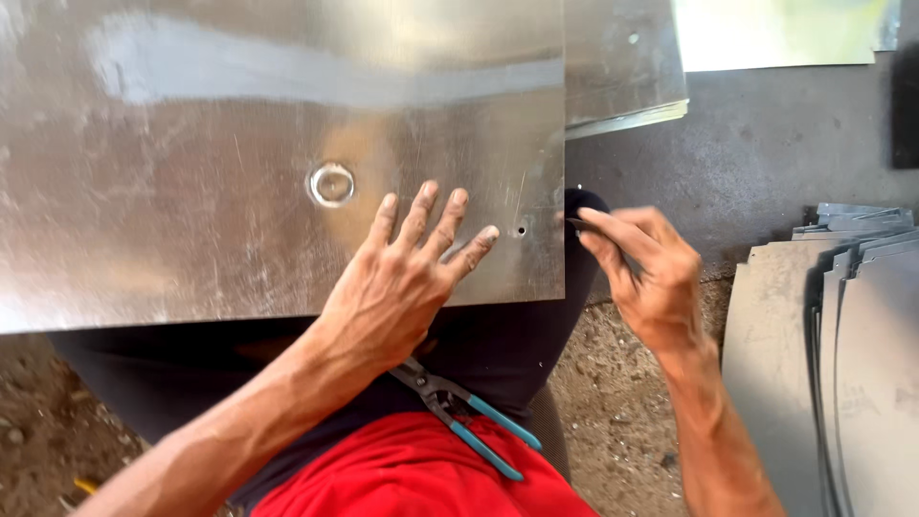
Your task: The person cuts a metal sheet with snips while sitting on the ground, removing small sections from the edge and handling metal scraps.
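Note:
A large shiny metal sheet (pixel 191 172) lies across my lap, with a pressed round ring (pixel 331 184) near its middle and a small punched hole (pixel 521 231) close to its right edge. My left hand (pixel 402 278) rests flat on the sheet, fingers spread, fingertips just left of the hole. My right hand (pixel 646 273) is beside the sheet's right edge, pinching a thin dark pointed tool (pixel 589 226) whose tip points toward the edge. Snips with blue handles (pixel 469 421) lie on my lap below the sheet.
A stack of cut grey metal sheets (pixel 842 354) leans at the right. More sheet metal (pixel 622 67) lies at the top, beyond the large sheet. The ground is grey concrete (pixel 766 153) and dirt with small stones.

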